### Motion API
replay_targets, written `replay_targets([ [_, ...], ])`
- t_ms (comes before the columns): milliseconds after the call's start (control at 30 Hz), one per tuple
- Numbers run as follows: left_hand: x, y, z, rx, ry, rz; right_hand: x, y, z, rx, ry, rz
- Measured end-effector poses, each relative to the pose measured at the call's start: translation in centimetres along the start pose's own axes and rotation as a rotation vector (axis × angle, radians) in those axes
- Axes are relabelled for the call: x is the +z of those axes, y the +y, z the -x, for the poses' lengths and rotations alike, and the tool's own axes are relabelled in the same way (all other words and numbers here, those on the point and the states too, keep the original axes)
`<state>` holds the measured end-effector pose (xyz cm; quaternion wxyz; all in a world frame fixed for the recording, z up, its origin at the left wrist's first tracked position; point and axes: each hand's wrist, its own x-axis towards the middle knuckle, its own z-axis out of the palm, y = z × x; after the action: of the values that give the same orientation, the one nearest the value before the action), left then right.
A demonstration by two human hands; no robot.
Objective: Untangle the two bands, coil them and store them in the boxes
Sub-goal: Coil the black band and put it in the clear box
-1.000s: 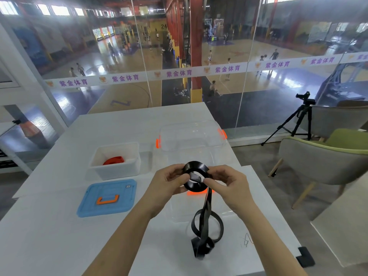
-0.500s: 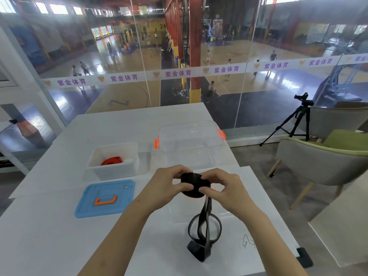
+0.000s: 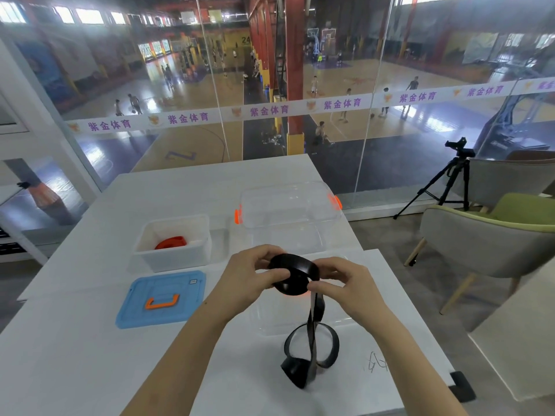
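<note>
A black band [image 3: 295,276] is partly wound into a coil held above the table. My left hand [image 3: 252,277] grips the coil's left side and my right hand [image 3: 345,283] pinches its right side where the loose strip leaves. The free tail hangs down and ends in twisted loops [image 3: 310,352] resting on the white table [image 3: 75,355]. A coiled orange band [image 3: 170,243] lies inside the small white box [image 3: 171,259] to the left. A clear box with orange clips [image 3: 288,205] stands behind my hands.
A blue lid with an orange handle [image 3: 162,298] lies flat in front of the white box. A clear lid [image 3: 270,319] lies under the hanging strip. A chair [image 3: 492,235] and a tripod [image 3: 450,181] stand to the right, with a glass wall behind the table.
The coil has tilted from facing me to lying flatter between my hands. The hanging tail has shifted slightly and its loops have shortened a little.
</note>
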<state>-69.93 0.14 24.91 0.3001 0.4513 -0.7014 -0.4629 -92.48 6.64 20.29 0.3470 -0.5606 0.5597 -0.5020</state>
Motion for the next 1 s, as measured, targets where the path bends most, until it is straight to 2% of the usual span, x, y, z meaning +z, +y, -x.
replay_targets([
  [267, 0.6, 1.2, 0.8, 0.001, 0.018, 0.298, 0.7, 0.0, 0.2, 0.026, -0.021, -0.264],
  [367, 0.6, 1.2, 0.9, -0.003, 0.034, 0.416, 0.8, 0.2, 0.4, 0.069, -0.023, -0.303],
  [467, 0.4, 0.7, 1.0, -0.020, -0.003, 0.434, 0.8, 0.1, 0.4, 0.082, 0.009, -0.312],
  [567, 0.1, 0.1, 1.2, -0.044, -0.074, 0.345, 0.6, -0.2, 0.4, 0.073, 0.037, -0.318],
  [733, -0.8, -0.3, 1.1, -0.040, -0.130, -0.047, -0.6, -1.1, 0.5, 0.048, -0.029, -0.191],
  [867, -0.3, 1.1, 1.2, 0.006, -0.144, -0.164, -0.9, -1.9, 0.4, 0.033, -0.144, 0.015],
  [933, 0.2, 1.5, 1.1, 0.087, -0.160, -0.257, -0.8, -2.3, 0.4, 0.021, -0.158, 0.051],
  [1000, 0.3, 1.5, 1.1, 0.105, -0.134, -0.250, -0.7, -2.5, 0.3, 0.014, -0.151, 0.042],
])
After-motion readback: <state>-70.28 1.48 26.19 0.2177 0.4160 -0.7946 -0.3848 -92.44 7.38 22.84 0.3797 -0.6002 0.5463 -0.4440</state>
